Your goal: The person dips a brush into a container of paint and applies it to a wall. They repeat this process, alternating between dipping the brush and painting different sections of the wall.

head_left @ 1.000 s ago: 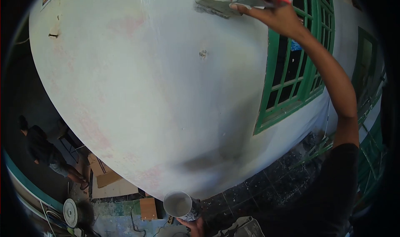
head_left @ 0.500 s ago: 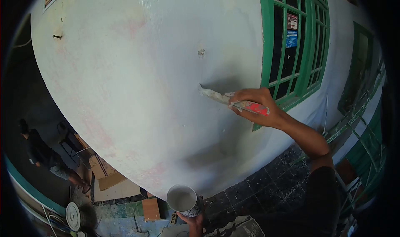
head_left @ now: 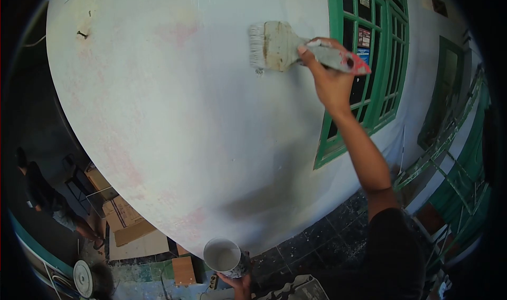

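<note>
In my right hand (head_left: 332, 75) is a wide paintbrush (head_left: 280, 45), its grey handle tipped with red. The fingers wrap the handle, and the pale bristles point left at the white wall (head_left: 158, 99), just above a small damaged spot (head_left: 259, 72). Low in view, my left hand (head_left: 237, 283) is closed around the lower side of a paint can (head_left: 244, 265) spattered on its outside. Light-coloured paint shows inside the can.
A green-framed window (head_left: 364, 62) is right of the brush. A nail (head_left: 82, 34) sticks out of the wall at left. Green scaffolding (head_left: 449, 136) stands at right. Far left are a person (head_left: 45, 197), cardboard (head_left: 129, 221) and a lidded bucket (head_left: 84, 279) on the floor.
My right hand has swung the brush upward along the wall and turned it so its broad face shows. The can in my left hand sits slightly further left and lower in view.
</note>
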Demonstrator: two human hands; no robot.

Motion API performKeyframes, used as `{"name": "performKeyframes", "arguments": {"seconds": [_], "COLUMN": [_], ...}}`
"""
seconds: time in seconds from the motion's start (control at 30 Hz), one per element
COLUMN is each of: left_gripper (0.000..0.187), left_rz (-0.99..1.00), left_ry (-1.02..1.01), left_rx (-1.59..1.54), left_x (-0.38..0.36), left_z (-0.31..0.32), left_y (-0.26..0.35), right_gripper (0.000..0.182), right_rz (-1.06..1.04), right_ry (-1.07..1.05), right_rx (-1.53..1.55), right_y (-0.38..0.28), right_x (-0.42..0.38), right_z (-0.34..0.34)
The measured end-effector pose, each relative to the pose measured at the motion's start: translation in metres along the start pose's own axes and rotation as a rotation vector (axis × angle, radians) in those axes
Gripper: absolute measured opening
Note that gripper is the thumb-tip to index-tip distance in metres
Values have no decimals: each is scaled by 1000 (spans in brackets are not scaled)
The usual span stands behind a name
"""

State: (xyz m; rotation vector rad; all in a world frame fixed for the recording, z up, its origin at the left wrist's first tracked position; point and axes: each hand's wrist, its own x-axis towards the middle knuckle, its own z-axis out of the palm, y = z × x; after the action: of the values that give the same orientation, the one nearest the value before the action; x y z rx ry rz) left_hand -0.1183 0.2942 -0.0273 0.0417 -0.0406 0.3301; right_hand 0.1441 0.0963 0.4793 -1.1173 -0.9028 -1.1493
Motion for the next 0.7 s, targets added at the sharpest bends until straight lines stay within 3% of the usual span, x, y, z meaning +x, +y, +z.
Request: {"name": "performKeyframes", "arguments": {"seconds": [0.13,0.27,0.4,0.53,0.63,0.7], "left_gripper": [87,87,85,84,83,83], "left_rz": [-22,25,45,72,109,137], "left_ry": [32,160,280,312,327,337], "left_rx": [58,99,160,186,179,176], "left_x": [2,4,19,37,53,60], "left_z": [-20,-15,-4,2,4,5], "left_y": [8,4,-12,-37,-63,-82], "right_gripper": [22,22,19,19,25,20], "right_rz": [72,43,93,-170,-352,-316], "right_ry": [-60,-217,-654,-919,-797,-724], "right_rx": [-139,-160,-360,-440,-385,-267], "right_y": [14,11,-7,33,38,35], "right_x": [2,48,87,138,212,280], "right_z": [-5,-60,-102,-105,-94,-82]}}
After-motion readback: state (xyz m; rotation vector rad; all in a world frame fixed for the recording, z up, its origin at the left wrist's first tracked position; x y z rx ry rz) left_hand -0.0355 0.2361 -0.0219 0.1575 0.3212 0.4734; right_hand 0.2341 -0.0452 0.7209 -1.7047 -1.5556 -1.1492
